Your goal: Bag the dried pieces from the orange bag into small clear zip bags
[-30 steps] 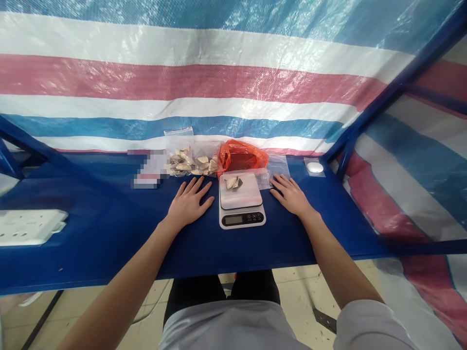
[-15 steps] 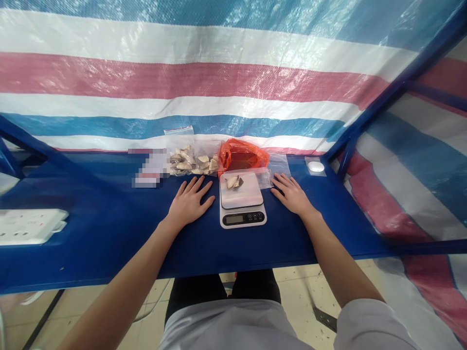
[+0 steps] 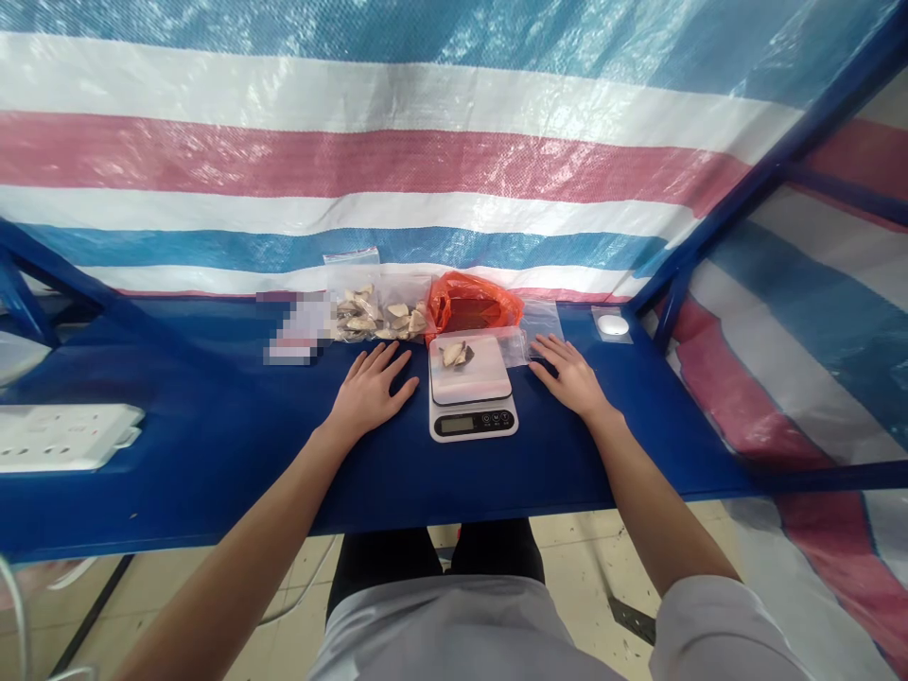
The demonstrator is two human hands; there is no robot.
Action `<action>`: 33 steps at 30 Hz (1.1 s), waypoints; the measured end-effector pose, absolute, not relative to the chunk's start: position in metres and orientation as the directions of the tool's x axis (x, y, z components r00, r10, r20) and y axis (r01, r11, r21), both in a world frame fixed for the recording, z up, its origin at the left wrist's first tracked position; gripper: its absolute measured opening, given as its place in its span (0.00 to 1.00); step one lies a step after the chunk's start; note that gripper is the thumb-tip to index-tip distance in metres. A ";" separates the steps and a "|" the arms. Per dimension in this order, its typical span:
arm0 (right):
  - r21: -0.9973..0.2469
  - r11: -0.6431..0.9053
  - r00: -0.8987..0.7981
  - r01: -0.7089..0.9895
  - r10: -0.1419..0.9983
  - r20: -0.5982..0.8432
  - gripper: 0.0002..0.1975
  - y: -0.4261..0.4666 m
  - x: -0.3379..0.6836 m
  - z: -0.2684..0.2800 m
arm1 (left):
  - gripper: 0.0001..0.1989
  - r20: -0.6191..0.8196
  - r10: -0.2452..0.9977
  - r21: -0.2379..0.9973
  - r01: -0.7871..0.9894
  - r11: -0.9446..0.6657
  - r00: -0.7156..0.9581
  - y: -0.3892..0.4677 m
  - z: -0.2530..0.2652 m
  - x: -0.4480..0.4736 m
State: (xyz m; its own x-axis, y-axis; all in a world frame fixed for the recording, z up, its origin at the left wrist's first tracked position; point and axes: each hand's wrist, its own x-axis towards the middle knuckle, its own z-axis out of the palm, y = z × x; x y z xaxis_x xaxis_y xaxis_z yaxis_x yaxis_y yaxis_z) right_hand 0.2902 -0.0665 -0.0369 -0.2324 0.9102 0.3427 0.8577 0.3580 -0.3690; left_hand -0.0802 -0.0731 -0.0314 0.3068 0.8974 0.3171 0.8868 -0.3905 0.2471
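Note:
Flat on the blue table lies my left hand [image 3: 367, 392], fingers spread, just left of a white digital kitchen scale [image 3: 440, 423]. My right hand [image 3: 569, 376] rests to the right of the scale, its fingers stretched out at the edge of a clear plastic bag [image 3: 545, 322]. Neither hand holds anything. On the scale's platform sit a few pale, dark-edged dried slices [image 3: 456, 355], seemingly on or in a clear bag. Behind my left hand are two clear zip bags of similar slices, one on the left [image 3: 357, 312] and one on the right [image 3: 404, 320].
An open orange plastic bag [image 3: 475, 286] stands behind the scale. A small white rounded object [image 3: 612, 325] lies at the back right. The table [image 3: 234, 426] also carries a white power strip [image 3: 67, 437] at left and a partly blurred paper [image 3: 304, 326]. Striped sheeting [image 3: 397, 161] closes the back.
The camera view has shifted slightly. Both hands, the scale and the bags keep their places.

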 end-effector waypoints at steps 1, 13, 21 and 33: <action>-0.422 0.355 -0.198 0.834 0.907 0.370 0.23 -0.067 0.288 -0.033 | 0.27 0.345 0.889 0.261 0.878 -0.400 0.302 -0.073 -0.030 -0.080; -0.972 0.102 0.175 0.212 0.975 0.141 0.25 -0.066 0.243 -0.015 | 0.23 0.455 0.753 0.404 0.644 -0.650 0.474 -0.062 0.000 -0.052; -0.990 0.055 0.171 0.126 0.982 0.076 0.22 -0.068 0.242 -0.011 | 0.25 0.418 0.742 0.425 0.609 -0.670 0.525 -0.054 -0.004 -0.047; -0.995 0.026 0.074 0.091 0.997 0.033 0.22 -0.069 0.250 -0.008 | 0.23 0.460 0.697 0.400 0.573 -0.715 0.550 -0.051 -0.003 -0.043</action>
